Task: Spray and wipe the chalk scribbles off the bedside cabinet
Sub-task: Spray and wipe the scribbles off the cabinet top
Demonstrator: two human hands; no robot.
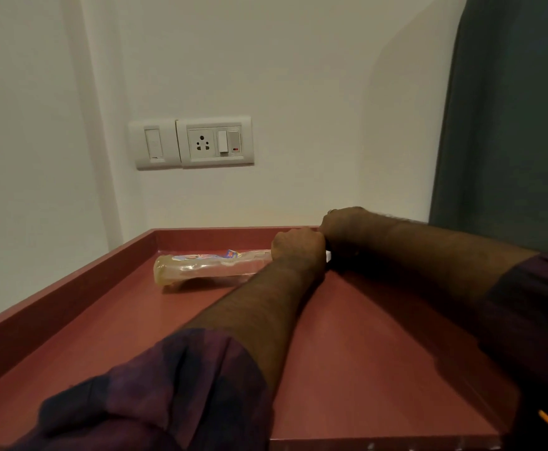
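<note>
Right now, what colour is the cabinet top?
The cabinet top is a plain reddish brown, clearest in the head view.

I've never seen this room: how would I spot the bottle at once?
Below the wall socket plate is a reddish cabinet top with a raised rim. Near its back lies a clear plastic bottle on its side. It alone is see-through, yellowish at the base, with a blue-and-red label.

The label (228,254) on the bottle (201,271) (blue, red) is unreadably blurred.

one bottle (207,266), two hands (298,247) (344,229)
</note>
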